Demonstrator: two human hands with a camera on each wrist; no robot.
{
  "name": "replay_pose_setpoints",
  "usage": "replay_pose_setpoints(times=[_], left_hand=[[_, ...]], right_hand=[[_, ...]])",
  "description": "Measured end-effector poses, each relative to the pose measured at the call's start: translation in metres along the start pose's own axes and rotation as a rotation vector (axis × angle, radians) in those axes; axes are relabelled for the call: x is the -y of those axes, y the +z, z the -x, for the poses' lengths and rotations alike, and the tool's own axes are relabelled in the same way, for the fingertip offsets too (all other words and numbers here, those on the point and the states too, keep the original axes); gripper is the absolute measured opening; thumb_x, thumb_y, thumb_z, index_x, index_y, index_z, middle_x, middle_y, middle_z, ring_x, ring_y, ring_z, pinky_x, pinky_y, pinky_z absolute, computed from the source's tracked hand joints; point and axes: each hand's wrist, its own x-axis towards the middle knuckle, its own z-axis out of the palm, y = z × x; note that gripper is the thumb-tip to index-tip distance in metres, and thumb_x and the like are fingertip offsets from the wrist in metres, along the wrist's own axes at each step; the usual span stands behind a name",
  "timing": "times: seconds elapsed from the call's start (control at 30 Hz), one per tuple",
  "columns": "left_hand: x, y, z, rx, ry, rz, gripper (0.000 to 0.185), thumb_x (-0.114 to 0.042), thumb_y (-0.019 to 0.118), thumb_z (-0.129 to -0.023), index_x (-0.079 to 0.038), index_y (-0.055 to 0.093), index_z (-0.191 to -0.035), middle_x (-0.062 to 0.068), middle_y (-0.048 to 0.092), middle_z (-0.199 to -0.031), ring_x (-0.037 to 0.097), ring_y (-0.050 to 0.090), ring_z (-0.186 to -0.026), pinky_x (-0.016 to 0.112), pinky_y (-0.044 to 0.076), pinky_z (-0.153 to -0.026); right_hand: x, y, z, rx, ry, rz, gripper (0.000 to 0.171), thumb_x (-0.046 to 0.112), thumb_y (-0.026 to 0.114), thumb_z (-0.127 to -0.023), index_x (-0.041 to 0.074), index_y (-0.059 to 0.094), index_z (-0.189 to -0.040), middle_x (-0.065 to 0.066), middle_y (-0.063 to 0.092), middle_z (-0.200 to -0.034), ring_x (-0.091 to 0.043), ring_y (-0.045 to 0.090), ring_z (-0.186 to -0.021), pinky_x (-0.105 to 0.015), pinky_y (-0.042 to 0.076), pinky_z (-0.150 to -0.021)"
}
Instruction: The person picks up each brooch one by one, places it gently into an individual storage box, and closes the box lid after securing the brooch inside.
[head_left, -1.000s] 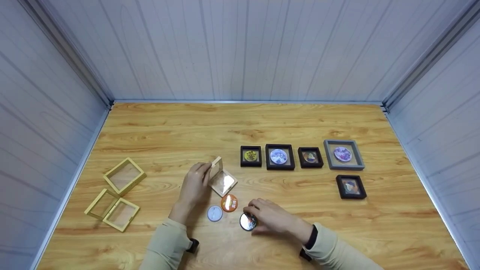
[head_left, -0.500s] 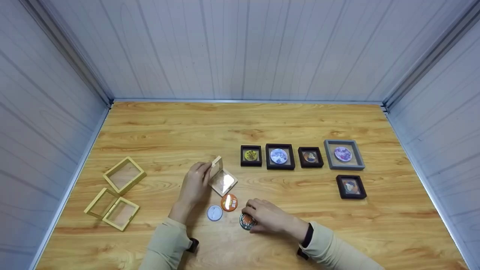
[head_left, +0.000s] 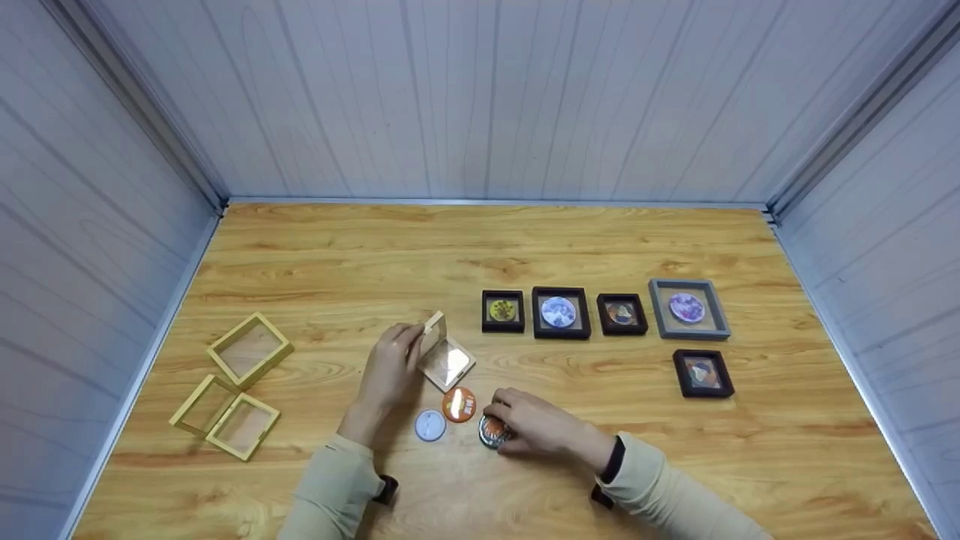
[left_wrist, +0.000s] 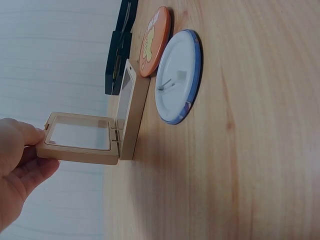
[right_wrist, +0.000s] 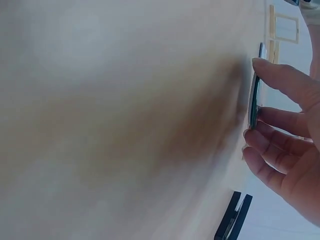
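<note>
A small beige hinged display frame [head_left: 448, 365] with clear windows lies opened up on the table. My left hand [head_left: 391, 367] pinches its raised half [left_wrist: 80, 138] between thumb and fingers. My right hand [head_left: 541, 424] grips a round pin badge [head_left: 493, 432] with an orange centre and dark rim by its edges, low over the table. In the right wrist view the badge [right_wrist: 254, 100] shows edge-on between thumb and fingers. An orange badge [head_left: 459, 405] lies at the frame's near corner. Beside it a badge [head_left: 430, 425] rests face down, its pin [left_wrist: 167, 86] and white back showing.
Two yellow frames stand at the left, one closed-looking [head_left: 250, 350] and one opened out [head_left: 242, 427]. At the right sit several black frames [head_left: 561, 335] and a grey frame [head_left: 726, 321], each with a badge inside. Panel walls [head_left: 480, 105] bound the table.
My right hand has shifted slightly away from me and left with its badge, whose glare has gone so its orange design shows. My left hand keeps holding the frame in place.
</note>
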Motion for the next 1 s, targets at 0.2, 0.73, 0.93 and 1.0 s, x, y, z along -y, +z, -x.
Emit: replay_pose_setpoints(times=[0.2, 0.73, 0.93, 1.0], left_hand=[[0.0, 0.0, -0.001, -0.002, 0.0, -0.013, 0.017, 0.0, 0.057, -0.083, 0.006, 0.063, -0.097, 0.013, 0.06, -0.088, 0.026, 0.058, -0.083, 0.034, 0.049, -0.074], [0.0, -0.001, 0.0, 0.005, -0.001, 0.011, 0.019, 0.002, 0.056, -0.082, 0.007, 0.063, -0.099, 0.014, 0.06, -0.09, 0.027, 0.057, -0.085, 0.035, 0.047, -0.078], [-0.001, -0.001, 0.001, 0.005, -0.006, 0.01, 0.018, 0.001, 0.056, -0.082, 0.007, 0.063, -0.099, 0.014, 0.06, -0.09, 0.026, 0.057, -0.086, 0.035, 0.047, -0.079], [-0.001, -0.001, 0.001, 0.004, -0.003, 0.002, 0.018, 0.001, 0.056, -0.083, 0.007, 0.063, -0.098, 0.014, 0.06, -0.089, 0.026, 0.057, -0.085, 0.035, 0.048, -0.077]], right_hand=[[-0.004, -0.008, -0.01, -0.016, 0.024, -0.045, 0.053, 0.029, 0.073, -0.07, 0.001, 0.056, -0.112, -0.004, 0.049, -0.095, -0.012, 0.048, -0.082, -0.02, 0.044, -0.074], [-0.012, -0.013, -0.047, -0.094, 0.086, -0.172, 0.049, 0.022, 0.072, -0.072, 0.0, 0.056, -0.113, -0.007, 0.049, -0.101, -0.014, 0.047, -0.088, -0.022, 0.043, -0.079], [-0.016, -0.012, -0.061, -0.118, 0.115, -0.184, 0.048, 0.021, 0.072, -0.072, -0.003, 0.057, -0.111, -0.007, 0.048, -0.099, -0.014, 0.047, -0.088, -0.022, 0.043, -0.078], [-0.017, -0.012, -0.065, -0.131, 0.115, -0.185, 0.049, 0.021, 0.072, -0.072, -0.004, 0.056, -0.112, -0.008, 0.049, -0.099, -0.015, 0.047, -0.088, -0.023, 0.043, -0.079]])
